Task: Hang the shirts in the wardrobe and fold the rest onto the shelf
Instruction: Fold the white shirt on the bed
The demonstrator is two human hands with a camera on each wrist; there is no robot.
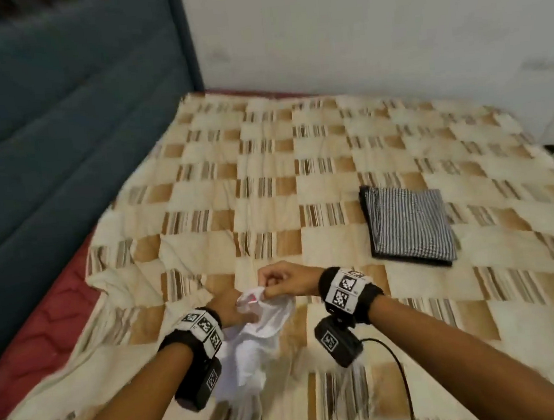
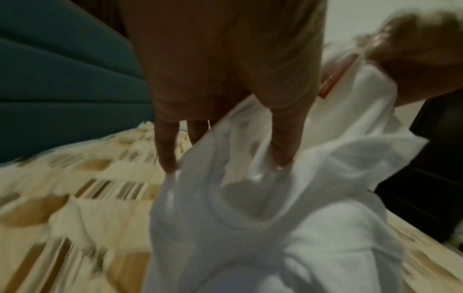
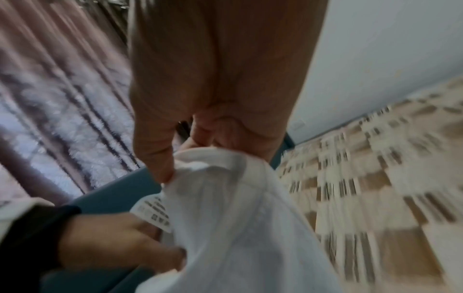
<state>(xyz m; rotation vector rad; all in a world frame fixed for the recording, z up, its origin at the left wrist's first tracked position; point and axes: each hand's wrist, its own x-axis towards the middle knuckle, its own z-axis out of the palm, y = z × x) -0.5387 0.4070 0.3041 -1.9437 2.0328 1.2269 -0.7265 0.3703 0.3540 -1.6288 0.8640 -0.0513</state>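
White shirt (image 1: 262,325) hangs bunched between the two hands, just above the checked bedspread (image 1: 266,184). In the head view the right hand (image 1: 283,281) is raised over the garment, its wrist bent and the forearm coming in from the right, with thumb and curled fingers pinching the top edge of the cloth. The left hand (image 1: 232,309) sits lower and to the left of the garment, its forearm reaching up from the bottom of the picture and its fingers lost in the folds. A folded striped garment (image 1: 407,227) lies flat on the bedspread, well to the right of the shirt and beyond it.

In the left wrist view the left hand (image 2: 225,79) points down. One fingertip is pushed into a fold of the shirt (image 2: 250,218) and another touches its edge; a red label (image 2: 335,77) shows near the right hand (image 2: 415,55). Blur hides how firm the hold is.

In the right wrist view the right hand (image 3: 213,99) pinches the shirt's (image 3: 238,228) hem between thumb and fingers. The left hand (image 3: 117,243) holds the cloth lower down, beside a white printed tag (image 3: 154,213).
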